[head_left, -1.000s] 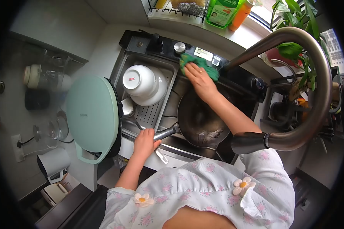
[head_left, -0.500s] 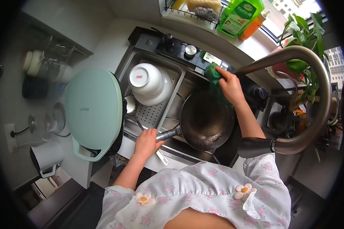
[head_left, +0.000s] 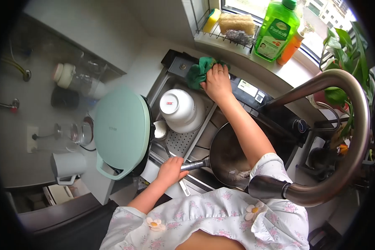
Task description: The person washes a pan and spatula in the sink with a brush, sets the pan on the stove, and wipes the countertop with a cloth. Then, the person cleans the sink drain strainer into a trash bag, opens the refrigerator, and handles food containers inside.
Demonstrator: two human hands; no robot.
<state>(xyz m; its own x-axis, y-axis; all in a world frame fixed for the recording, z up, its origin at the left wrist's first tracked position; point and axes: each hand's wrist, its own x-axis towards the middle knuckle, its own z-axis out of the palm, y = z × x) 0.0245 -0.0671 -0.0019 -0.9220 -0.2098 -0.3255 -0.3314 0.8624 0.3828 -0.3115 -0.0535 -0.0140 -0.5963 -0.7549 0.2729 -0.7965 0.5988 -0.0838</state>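
Pan (head_left: 224, 152) partly behind right forearm (head_left: 246, 129), handle (head_left: 196, 165) partly under left hand (head_left: 171, 171)

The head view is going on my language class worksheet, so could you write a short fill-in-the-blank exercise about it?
1. The right hand rests on a ____ cloth.
2. The left hand holds the ____ of the pan.
3. The white bowl with the red mark is turned upside ____.
4. The green bottle stands beside an ____ bottle near the window.

Missing words: green; handle; down; orange.
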